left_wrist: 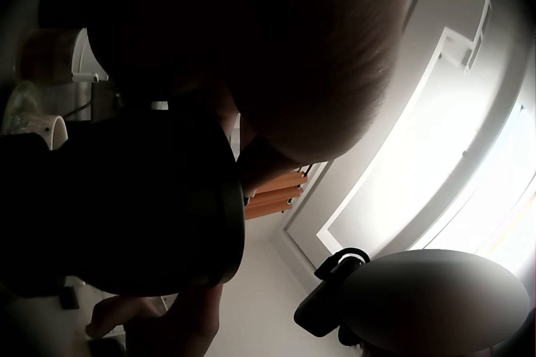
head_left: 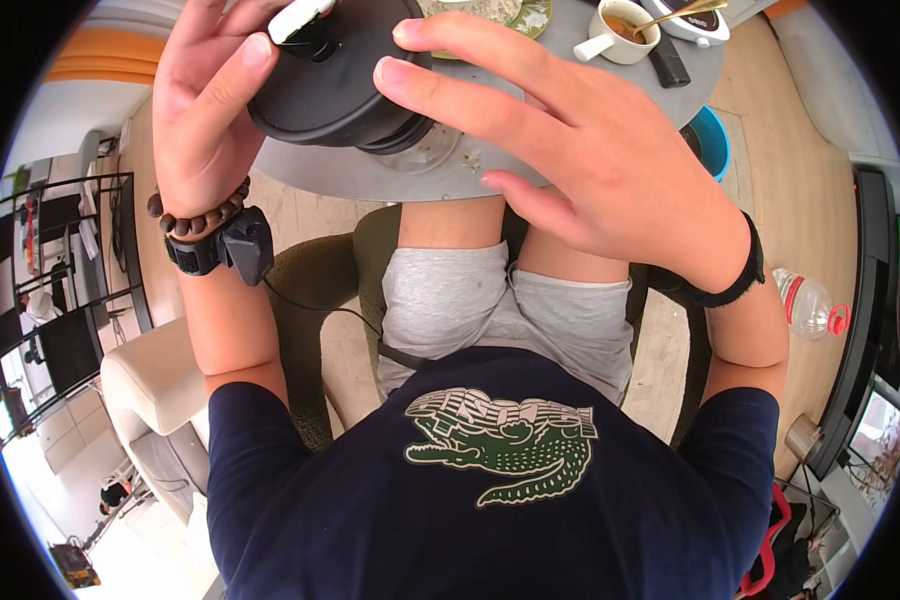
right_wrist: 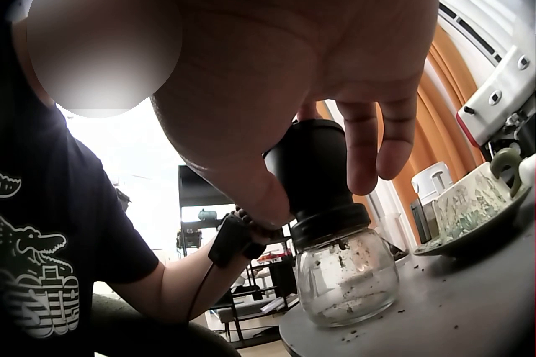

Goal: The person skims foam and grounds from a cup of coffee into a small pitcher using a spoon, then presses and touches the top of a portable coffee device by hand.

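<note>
A black hand coffee grinder with a clear glass jar underneath stands at the near edge of the grey table. Dark specks cling inside the jar. At the top, a shiny pale crank handle sits over a black post. My left hand pinches that handle's end, thumb tip against it; its other fingers are partly cut off by the frame. My right hand spreads over the near right side, two straight fingertips at the rim of the black top. The left wrist view is mostly dark.
A white cup with a brown drink and a gold spoon stands at the back right, beside a white scale and a small black block. A green-patterned plate lies behind the grinder. Below the table are a blue bin and a plastic bottle.
</note>
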{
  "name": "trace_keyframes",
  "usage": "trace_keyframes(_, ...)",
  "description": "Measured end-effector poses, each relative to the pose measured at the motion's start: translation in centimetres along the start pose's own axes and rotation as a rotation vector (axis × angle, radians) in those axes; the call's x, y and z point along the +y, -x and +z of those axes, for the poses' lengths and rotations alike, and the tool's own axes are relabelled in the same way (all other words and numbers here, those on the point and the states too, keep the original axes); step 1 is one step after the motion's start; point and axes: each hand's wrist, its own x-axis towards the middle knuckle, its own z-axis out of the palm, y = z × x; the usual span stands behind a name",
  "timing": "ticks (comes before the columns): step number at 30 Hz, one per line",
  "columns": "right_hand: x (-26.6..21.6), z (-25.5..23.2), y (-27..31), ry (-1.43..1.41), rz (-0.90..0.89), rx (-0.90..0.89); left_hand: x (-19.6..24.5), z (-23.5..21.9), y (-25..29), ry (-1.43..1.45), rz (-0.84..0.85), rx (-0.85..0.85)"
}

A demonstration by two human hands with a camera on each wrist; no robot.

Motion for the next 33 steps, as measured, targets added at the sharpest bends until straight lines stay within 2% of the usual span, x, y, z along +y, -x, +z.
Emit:
trace_keyframes(6, 0.0, -0.2, 0.0, -0.019, 0.023, 0.004, -0.2, -0.5, -0.2, -0.030, 0.019, -0.039)
trace_keyframes(8, -0.1, -0.4, 0.0, -0.033, 0.031, 0.006, -1.0, -2.5, -0.9, 0.043, -0.032, -0.184)
trace_keyframes(11, -0.1, -0.6, 0.1, -0.055, 0.043, 0.002, -1.7, -4.3, -1.3, 0.002, 0.005, -0.246)
trace_keyframes(18, 0.6, 0.2, 0.3, -0.110, -0.006, 0.042, -2.0, -5.1, -1.2, -0.062, -0.008, -0.156)
trace_keyframes(25, 0.8, 0.3, 0.3, -0.115, -0.039, 0.064, -0.9, -2.7, -1.4, -0.146, 0.045, -0.200)
trace_keyframes(30, 1.0, 0.6, 0.2, -0.026, -0.040, 0.033, -1.4, -4.3, -1.1, -0.009, -0.014, -0.142)
trace_keyframes(33, 1.1, 0.7, 0.3, -0.028, -0.038, 0.033, 0.0, -2.4, -1.1, -0.116, -0.026, -0.173)
